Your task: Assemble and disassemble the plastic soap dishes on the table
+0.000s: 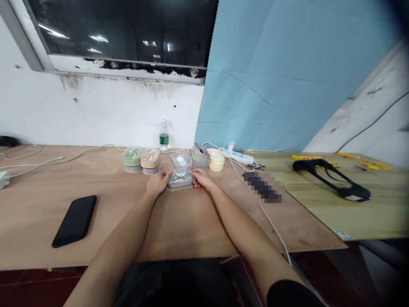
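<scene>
A small grey lidded box [180,181] with a translucent lid and a round label rests on the wooden table in front of me. My left hand [157,182] holds its left side, fingers closed at the lid's edge. On the opposite side, my right hand [202,177] grips the box with curled fingers. Just behind it lies a clear plastic lid or tray [182,159] with a white round label. To the left stand a green lidded box [132,159] and a pink lidded box [150,160], both on grey bases. Grey box parts [200,156] and stacked cream trays [216,160] sit to the right.
A water bottle [164,136] stands by the wall. A black phone [75,221] lies at the left front. Towards the right are a white power strip [240,157], cables, a blurred dark object [263,187] and a black strap frame [332,178].
</scene>
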`<state>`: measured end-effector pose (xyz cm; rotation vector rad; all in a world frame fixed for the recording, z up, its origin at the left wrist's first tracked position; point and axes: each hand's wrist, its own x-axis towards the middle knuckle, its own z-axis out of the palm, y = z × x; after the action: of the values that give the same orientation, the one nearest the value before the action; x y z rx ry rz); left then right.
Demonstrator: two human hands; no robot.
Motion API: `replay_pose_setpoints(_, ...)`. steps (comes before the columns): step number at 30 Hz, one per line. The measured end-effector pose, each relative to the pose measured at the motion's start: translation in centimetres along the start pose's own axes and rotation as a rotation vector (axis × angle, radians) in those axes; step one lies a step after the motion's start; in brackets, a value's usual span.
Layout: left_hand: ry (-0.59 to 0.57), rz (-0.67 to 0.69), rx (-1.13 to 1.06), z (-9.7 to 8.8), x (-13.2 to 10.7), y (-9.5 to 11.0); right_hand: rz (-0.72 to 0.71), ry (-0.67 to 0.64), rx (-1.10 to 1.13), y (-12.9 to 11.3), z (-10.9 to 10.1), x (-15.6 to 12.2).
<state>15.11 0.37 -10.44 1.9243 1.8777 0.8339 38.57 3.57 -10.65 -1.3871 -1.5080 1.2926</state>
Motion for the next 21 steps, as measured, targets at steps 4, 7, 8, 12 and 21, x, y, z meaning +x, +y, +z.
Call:
replay_pose_setpoints(4,-0.010,0.012,0.002,0.06,0.00,-0.08,-0.003,0.036,-0.029,0.03,0.28,0.06)
replay_pose_setpoints(7,-0.010,0.003,0.005,0.18,0.06,-0.07,-0.017,0.039,-0.036,0.03,0.32,0.04)
replay_pose_setpoints(8,-0.010,-0.001,0.002,0.19,0.06,-0.03,-0.018,0.039,-0.038,0.05,0.31,0.05)
replay_pose_setpoints(12,0.002,-0.015,-0.030,-0.03,-0.03,0.11,-0.041,0.033,-0.085,0.26,0.25,0.09)
replay_pose_setpoints(21,0.072,0.012,-0.077,-0.26,-0.17,0.02,-0.260,0.087,-0.356,0.49,1.01,-0.42)
